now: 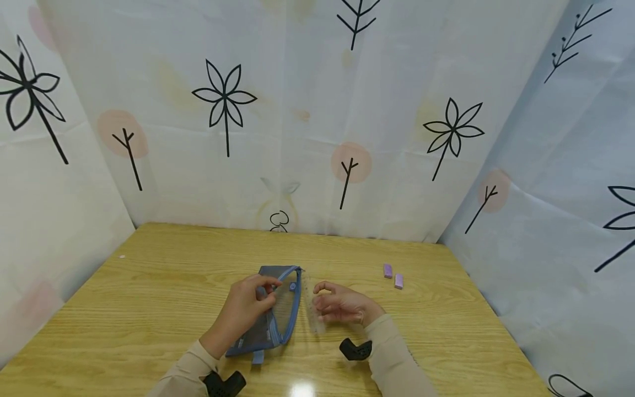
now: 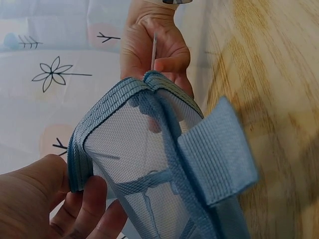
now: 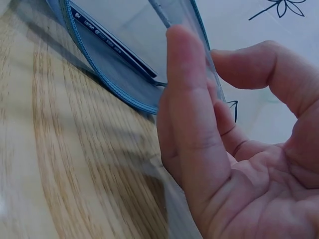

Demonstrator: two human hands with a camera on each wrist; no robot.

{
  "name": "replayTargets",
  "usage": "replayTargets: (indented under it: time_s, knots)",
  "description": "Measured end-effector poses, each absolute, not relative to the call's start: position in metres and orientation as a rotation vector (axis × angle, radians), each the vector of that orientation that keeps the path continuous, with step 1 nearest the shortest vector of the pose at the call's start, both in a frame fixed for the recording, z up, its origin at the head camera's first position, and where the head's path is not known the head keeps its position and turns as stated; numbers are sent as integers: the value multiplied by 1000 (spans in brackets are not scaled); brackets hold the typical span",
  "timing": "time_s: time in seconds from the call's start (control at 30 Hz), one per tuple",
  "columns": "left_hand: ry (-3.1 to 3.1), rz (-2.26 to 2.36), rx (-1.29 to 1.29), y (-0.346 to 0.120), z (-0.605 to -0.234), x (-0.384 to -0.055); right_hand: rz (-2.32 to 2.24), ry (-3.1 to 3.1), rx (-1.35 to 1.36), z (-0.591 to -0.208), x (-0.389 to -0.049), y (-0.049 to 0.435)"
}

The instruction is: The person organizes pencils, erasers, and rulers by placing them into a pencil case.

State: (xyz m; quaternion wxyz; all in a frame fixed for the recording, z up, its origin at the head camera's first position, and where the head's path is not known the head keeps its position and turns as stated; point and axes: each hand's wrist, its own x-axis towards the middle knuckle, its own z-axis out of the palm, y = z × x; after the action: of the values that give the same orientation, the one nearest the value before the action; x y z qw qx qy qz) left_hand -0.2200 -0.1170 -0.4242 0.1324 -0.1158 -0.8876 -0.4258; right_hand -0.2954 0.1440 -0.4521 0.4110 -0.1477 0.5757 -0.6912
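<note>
A blue-grey mesh pencil case (image 1: pixel 260 331) stands on the table with its zipped mouth spread towards the right. My left hand (image 1: pixel 246 303) pinches the rim of that mouth between thumb and fingers; the left wrist view shows the grip on the blue zip band (image 2: pixel 79 144). Inside the case lies a dark pencil (image 3: pixel 114 42) marked HB. To the right of the opening, my right hand (image 1: pixel 344 305) holds a clear ruler (image 1: pixel 312 311) between thumb and fingers, upright beside the mouth. From the left wrist it appears edge-on as a thin strip.
Two small purple blocks (image 1: pixel 388 271), eraser-like, lie on the wooden table (image 1: pixel 188 264) beyond the right hand. A small white speck (image 1: pixel 122 256) is at the far left. Printed cloth (image 1: pixel 283 110) hangs behind the table and along both sides. Each wrist carries a black camera mount (image 1: pixel 355 349).
</note>
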Motion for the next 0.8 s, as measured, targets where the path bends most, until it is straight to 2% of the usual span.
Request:
replayTargets:
  time_s: [0.8]
  knots:
    - [-2573, -1225, -362, -116, -426, -221, -1771, 1609, -340, -453, -279, 104]
